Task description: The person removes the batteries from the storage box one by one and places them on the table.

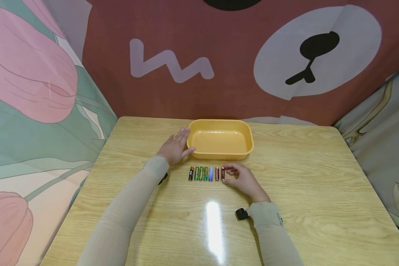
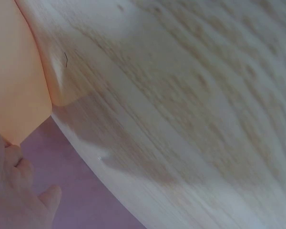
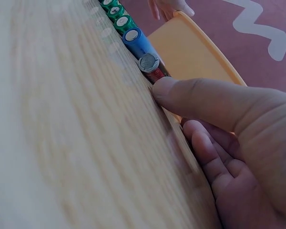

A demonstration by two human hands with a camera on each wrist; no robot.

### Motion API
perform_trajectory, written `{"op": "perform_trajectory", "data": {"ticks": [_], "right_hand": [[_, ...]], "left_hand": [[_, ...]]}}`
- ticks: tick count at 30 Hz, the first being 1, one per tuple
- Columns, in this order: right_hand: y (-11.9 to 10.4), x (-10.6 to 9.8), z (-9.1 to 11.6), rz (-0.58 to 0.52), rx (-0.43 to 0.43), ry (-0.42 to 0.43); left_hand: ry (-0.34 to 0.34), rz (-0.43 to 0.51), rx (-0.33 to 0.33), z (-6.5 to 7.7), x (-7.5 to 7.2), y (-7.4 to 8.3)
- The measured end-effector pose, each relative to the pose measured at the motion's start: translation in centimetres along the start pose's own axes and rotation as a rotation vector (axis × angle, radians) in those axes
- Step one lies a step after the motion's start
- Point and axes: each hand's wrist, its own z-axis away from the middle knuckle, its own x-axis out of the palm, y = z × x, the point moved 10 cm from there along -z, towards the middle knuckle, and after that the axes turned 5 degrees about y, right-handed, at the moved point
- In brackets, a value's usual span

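Observation:
A row of batteries lies side by side on the table: a black one with an orange end [image 1: 191, 173], several green ones [image 1: 201, 173], a blue one [image 1: 211, 174] and two dark red ones. My right hand [image 1: 245, 181] pinches the rightmost dark red battery [image 1: 223, 173] end to end between thumb and finger; in the right wrist view the thumb hides it. Beside it lies the other red battery [image 3: 155, 74], silver end showing. Behind the row stands a yellow plastic basin [image 1: 219, 156]. My left hand [image 1: 174, 148] touches its left side, fingers extended.
The wood-grain table [image 1: 319, 192] stretches to both sides and its back edge meets a brown printed cloth [image 1: 186, 99]. Patterned drapes hang at left and right. A bright light reflection [image 1: 214, 229] lies on the tabletop between the forearms.

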Motion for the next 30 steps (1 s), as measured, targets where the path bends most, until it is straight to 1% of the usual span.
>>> {"op": "perform_trajectory", "data": {"ticks": [8, 16, 22, 30], "right_hand": [[-0.2, 0.07, -0.01, 0.025, -0.007, 0.003], [-0.55, 0.13, -0.16, 0.072, -0.007, -0.001], [-0.72, 0.08, -0.19, 0.049, -0.004, -0.013], [-0.5, 0.06, -0.05, 0.054, 0.009, -0.026]], "left_hand": [[0.002, -0.006, 0.005, 0.11, -0.03, 0.2], [-0.007, -0.006, 0.0, 0.14, 0.02, 0.07], [0.011, -0.006, 0.012, 0.14, -0.26, 0.22], [0.008, -0.004, 0.006, 0.21, -0.39, 0.31]]}}
